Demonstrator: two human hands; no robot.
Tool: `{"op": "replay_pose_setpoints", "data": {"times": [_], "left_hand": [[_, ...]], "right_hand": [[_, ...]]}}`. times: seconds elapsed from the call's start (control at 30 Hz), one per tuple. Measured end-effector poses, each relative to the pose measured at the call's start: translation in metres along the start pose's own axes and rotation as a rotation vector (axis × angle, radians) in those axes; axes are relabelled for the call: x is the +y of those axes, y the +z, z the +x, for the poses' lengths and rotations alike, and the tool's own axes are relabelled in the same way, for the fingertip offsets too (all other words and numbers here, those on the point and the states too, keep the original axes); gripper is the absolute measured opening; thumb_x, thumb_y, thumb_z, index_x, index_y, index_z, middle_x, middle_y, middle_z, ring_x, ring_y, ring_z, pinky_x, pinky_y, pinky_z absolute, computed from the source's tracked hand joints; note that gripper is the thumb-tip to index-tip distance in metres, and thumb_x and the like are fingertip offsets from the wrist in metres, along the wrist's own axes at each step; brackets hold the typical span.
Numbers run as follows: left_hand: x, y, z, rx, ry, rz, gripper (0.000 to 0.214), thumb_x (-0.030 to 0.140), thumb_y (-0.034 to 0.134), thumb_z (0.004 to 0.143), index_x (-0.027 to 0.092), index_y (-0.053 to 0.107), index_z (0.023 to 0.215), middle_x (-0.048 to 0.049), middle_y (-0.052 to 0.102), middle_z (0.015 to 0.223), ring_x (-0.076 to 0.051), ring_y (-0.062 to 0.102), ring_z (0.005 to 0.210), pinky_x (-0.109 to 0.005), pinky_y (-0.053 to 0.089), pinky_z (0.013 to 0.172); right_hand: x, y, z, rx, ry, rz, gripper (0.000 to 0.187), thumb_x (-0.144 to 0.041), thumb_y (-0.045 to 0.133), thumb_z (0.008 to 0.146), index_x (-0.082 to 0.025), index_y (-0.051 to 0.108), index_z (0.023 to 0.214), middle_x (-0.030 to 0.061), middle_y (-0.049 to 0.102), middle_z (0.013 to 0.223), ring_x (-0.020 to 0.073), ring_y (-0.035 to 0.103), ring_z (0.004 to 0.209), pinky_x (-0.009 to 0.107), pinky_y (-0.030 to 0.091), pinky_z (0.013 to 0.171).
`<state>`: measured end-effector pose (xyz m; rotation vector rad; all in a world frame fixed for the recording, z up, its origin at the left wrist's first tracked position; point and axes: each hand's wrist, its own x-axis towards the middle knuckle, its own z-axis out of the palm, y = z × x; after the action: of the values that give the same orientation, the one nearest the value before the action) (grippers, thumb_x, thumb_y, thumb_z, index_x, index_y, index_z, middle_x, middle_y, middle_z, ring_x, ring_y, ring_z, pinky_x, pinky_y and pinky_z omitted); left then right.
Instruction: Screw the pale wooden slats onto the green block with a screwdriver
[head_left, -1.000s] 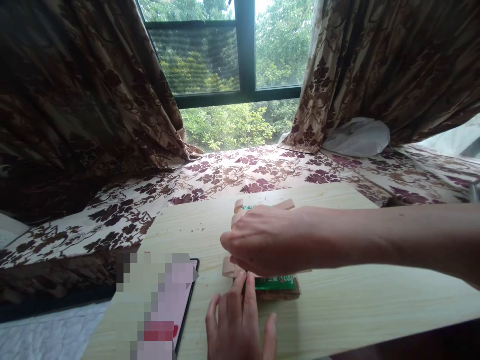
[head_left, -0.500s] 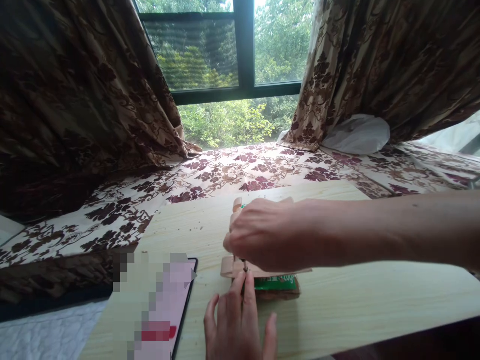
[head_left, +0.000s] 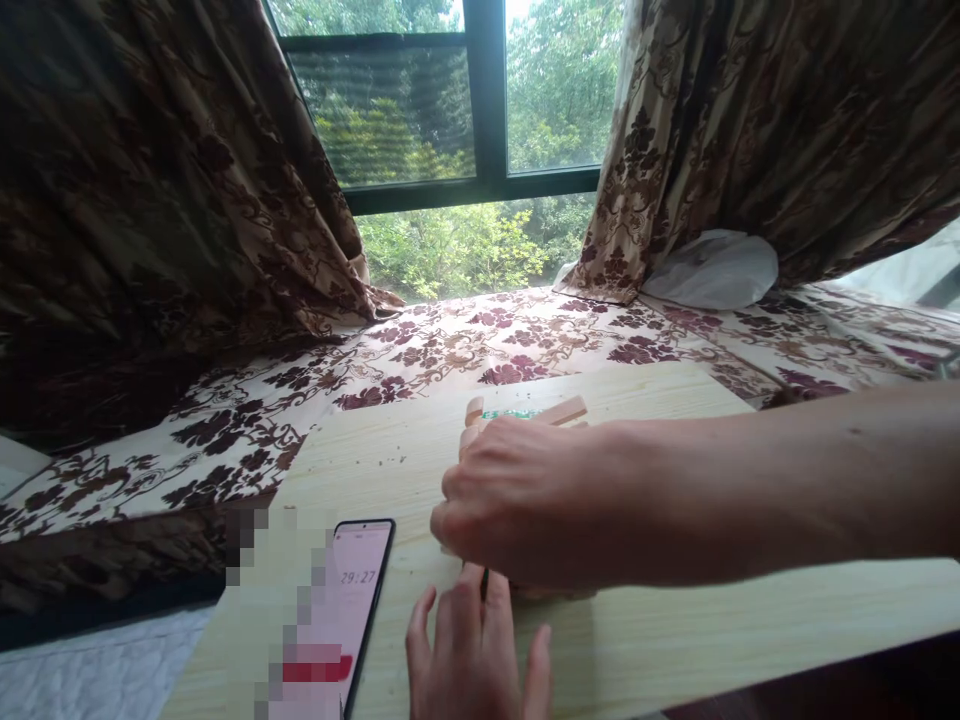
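My right hand (head_left: 517,500) is closed in a fist over light wooden pieces on the tabletop. A thin metal-shafted tool like a screwdriver showed under this fist a moment ago; the fist now covers its shaft. My left hand (head_left: 472,640) lies palm down in front, fingers stretched out and thumb apart. Its index and middle fingertips reach under the right hand, with a dark bit between them. One wooden strip (head_left: 566,411) sticks out behind the right hand, and a small wooden end (head_left: 474,410) shows to its left. Green print (head_left: 511,413) shows between them; the rest is hidden.
A phone (head_left: 364,590) showing a timer lies left of my hands, partly pixelated. Small crumbs (head_left: 394,460) dot the pale wooden tabletop (head_left: 352,450). Beyond are a floral-covered ledge (head_left: 480,340), curtains (head_left: 630,230), a window and a white plastic bag (head_left: 716,270).
My right fist has come down and toward me, covering the tool's shaft, the front wooden piece and the green packet under it. The wooden strip behind shows more. The left hand has barely moved.
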<state>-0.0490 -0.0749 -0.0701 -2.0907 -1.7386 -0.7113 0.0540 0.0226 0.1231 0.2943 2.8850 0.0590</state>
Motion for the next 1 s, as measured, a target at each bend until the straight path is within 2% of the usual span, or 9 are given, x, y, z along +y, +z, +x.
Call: {"op": "replay_pose_setpoints", "data": {"times": [0.1, 0.13, 0.23, 0.4, 0.53, 0.63, 0.73, 0.83, 1.0], "left_hand": [[0.000, 0.001, 0.001, 0.024, -0.004, -0.010, 0.038, 0.032, 0.040, 0.084, 0.016, 0.052, 0.117, -0.0103, 0.061, 0.107, -0.021, 0.057, 0.097, -0.041, 0.036, 0.087], [0.000, 0.000, 0.001, 0.030, -0.002, -0.019, 0.039, 0.032, 0.040, 0.084, 0.016, 0.051, 0.118, -0.0103, 0.061, 0.110, -0.020, 0.056, 0.099, -0.041, 0.036, 0.087], [0.001, 0.000, 0.002, 0.037, 0.001, -0.036, 0.038, 0.032, 0.039, 0.085, 0.017, 0.050, 0.118, -0.0097, 0.059, 0.116, -0.019, 0.056, 0.102, -0.040, 0.036, 0.087], [0.003, -0.002, 0.002, 0.028, -0.014, -0.041, 0.038, 0.034, 0.038, 0.086, 0.017, 0.051, 0.117, -0.0100, 0.059, 0.113, -0.019, 0.055, 0.104, -0.040, 0.035, 0.088], [0.002, -0.002, 0.000, -0.006, -0.014, -0.033, 0.037, 0.038, 0.039, 0.086, 0.017, 0.056, 0.111, -0.0106, 0.060, 0.104, -0.020, 0.056, 0.097, -0.040, 0.036, 0.089], [0.001, 0.000, -0.001, -0.013, -0.009, -0.031, 0.038, 0.040, 0.039, 0.086, 0.016, 0.057, 0.109, -0.0105, 0.060, 0.101, -0.020, 0.057, 0.093, -0.041, 0.036, 0.089], [0.000, 0.002, -0.001, 0.007, -0.011, -0.033, 0.042, 0.041, 0.035, 0.087, 0.015, 0.054, 0.114, -0.0108, 0.060, 0.101, -0.021, 0.056, 0.094, -0.041, 0.036, 0.088], [0.001, 0.002, -0.001, 0.021, -0.016, -0.056, 0.042, 0.038, 0.034, 0.088, 0.015, 0.051, 0.118, -0.0108, 0.059, 0.109, -0.020, 0.054, 0.101, -0.041, 0.035, 0.088], [0.003, -0.002, 0.000, 0.009, -0.037, -0.090, 0.040, 0.036, 0.035, 0.088, 0.017, 0.050, 0.119, -0.0096, 0.057, 0.117, -0.018, 0.053, 0.106, -0.041, 0.034, 0.090]], "right_hand": [[0.004, -0.001, 0.002, -0.179, 0.180, 0.049, 0.022, -0.006, 0.042, 0.084, -0.013, 0.062, 0.091, 0.0053, 0.065, 0.088, 0.0124, 0.056, 0.070, 0.026, 0.038, 0.055], [0.006, 0.000, 0.002, -0.186, 0.231, 0.067, 0.023, -0.004, 0.041, 0.083, -0.013, 0.062, 0.088, 0.0043, 0.065, 0.081, 0.0117, 0.055, 0.065, 0.025, 0.037, 0.052], [0.010, 0.004, 0.002, -0.018, 0.195, 0.071, 0.013, -0.011, 0.048, 0.080, -0.013, 0.060, 0.078, 0.0039, 0.062, 0.069, 0.0116, 0.050, 0.054, 0.025, 0.031, 0.044], [0.007, 0.003, -0.001, -0.018, 0.155, 0.048, 0.012, -0.013, 0.050, 0.080, -0.013, 0.060, 0.074, 0.0019, 0.059, 0.063, 0.0101, 0.046, 0.051, 0.025, 0.029, 0.043], [0.002, 0.003, -0.004, 0.049, 0.020, -0.026, 0.013, -0.010, 0.049, 0.081, -0.015, 0.061, 0.080, 0.0031, 0.062, 0.076, 0.0117, 0.049, 0.057, 0.028, 0.031, 0.046], [0.004, 0.011, -0.003, 0.082, -0.056, -0.031, 0.010, -0.012, 0.051, 0.080, -0.015, 0.061, 0.078, 0.0032, 0.062, 0.075, 0.0128, 0.048, 0.055, 0.029, 0.030, 0.047], [0.008, 0.019, -0.001, 0.107, -0.027, -0.039, 0.017, -0.010, 0.043, 0.084, -0.014, 0.060, 0.081, 0.0032, 0.062, 0.076, 0.0132, 0.049, 0.059, 0.029, 0.032, 0.052], [0.010, 0.021, 0.000, 0.145, 0.047, -0.005, 0.018, -0.008, 0.041, 0.083, -0.014, 0.058, 0.078, 0.0012, 0.059, 0.067, 0.0117, 0.043, 0.053, 0.028, 0.029, 0.047], [0.006, 0.008, 0.005, 0.038, 0.191, 0.027, 0.017, -0.014, 0.044, 0.085, -0.013, 0.058, 0.076, 0.0002, 0.054, 0.059, 0.0098, 0.037, 0.046, 0.027, 0.027, 0.045]]}}
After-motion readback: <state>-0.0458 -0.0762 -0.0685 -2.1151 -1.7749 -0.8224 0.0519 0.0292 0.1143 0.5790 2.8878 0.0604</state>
